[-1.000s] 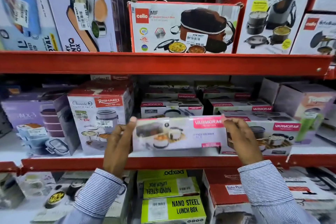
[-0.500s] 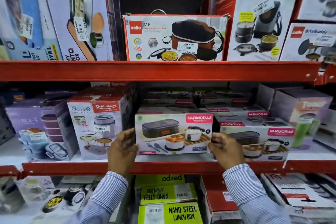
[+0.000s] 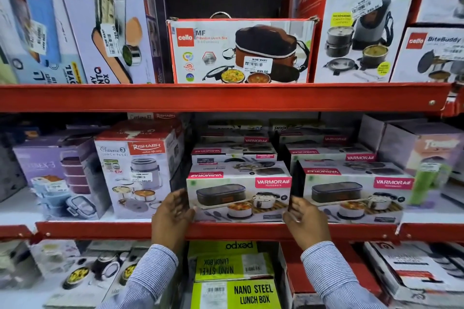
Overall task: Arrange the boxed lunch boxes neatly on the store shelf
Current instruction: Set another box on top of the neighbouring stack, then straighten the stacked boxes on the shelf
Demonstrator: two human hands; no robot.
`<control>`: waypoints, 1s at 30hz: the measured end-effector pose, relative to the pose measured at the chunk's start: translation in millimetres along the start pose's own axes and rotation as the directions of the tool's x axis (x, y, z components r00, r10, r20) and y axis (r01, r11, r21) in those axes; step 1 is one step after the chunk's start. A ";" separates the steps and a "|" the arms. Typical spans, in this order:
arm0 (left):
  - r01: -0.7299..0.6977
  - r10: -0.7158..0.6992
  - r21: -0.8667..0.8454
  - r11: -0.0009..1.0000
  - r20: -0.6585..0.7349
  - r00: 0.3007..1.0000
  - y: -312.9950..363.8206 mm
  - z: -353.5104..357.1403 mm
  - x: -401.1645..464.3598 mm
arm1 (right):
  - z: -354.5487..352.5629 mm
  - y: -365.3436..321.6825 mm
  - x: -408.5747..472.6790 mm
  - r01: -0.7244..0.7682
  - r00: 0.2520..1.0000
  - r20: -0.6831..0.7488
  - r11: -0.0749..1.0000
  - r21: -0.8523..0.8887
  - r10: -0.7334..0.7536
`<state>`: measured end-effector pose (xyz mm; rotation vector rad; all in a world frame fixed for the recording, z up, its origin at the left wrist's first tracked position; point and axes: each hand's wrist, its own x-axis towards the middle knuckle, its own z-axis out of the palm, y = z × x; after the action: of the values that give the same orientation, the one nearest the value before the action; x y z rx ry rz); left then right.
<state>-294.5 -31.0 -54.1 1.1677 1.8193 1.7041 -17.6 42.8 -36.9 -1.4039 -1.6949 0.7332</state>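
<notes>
A white and pink Varmora lunch box carton [image 3: 238,195] stands upright at the front of the middle shelf [image 3: 100,229], picture side facing me. My left hand [image 3: 173,216] presses flat against its left side and my right hand [image 3: 306,221] against its lower right corner, so the carton is held between them. A matching Varmora carton [image 3: 356,193] stands right beside it with a narrow dark gap between the two. More Varmora cartons [image 3: 233,153] are stacked behind both.
A Rishabh Classic 3 carton [image 3: 140,170] stands just left of my left hand. Cello cartons [image 3: 241,50] fill the red upper shelf [image 3: 226,96]. Yellow Nano Steel lunch boxes [image 3: 236,293] sit on the lower shelf between my sleeves.
The Varmora carton was tipped up from lying flat to standing upright, then set down at the shelf front. My hands slid down to its lower sides.
</notes>
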 end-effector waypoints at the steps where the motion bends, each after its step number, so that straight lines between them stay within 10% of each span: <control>1: -0.004 0.004 0.005 1.000 0.004 1.000 0.6 -0.1 -0.1 | 0.5 -0.9 -0.8 0.015 1.000 0.003 1.000 -0.011 -0.015; 18: -0.025 0.028 0.053 0.998 -0.050 0.998 1.9 -8.4 -13.9 | -3.0 1.1 -21.9 0.049 0.998 -0.025 0.998 -0.028 -0.050; 23: -0.317 0.342 0.134 0.939 -0.276 0.898 21.3 1.3 -47.7 | -23.3 15.3 -37.1 0.102 0.981 -0.167 0.994 0.033 -0.095; 30: -0.561 0.551 0.013 0.828 -0.205 0.809 65.9 95.9 -101.8 | -93.7 72.6 -35.9 0.087 0.901 -0.434 0.989 0.121 -0.026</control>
<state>-142.8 -55.3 -35.5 1.6860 1.6208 2.2419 102.1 18.4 -56.9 -1.2987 -1.3056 0.4523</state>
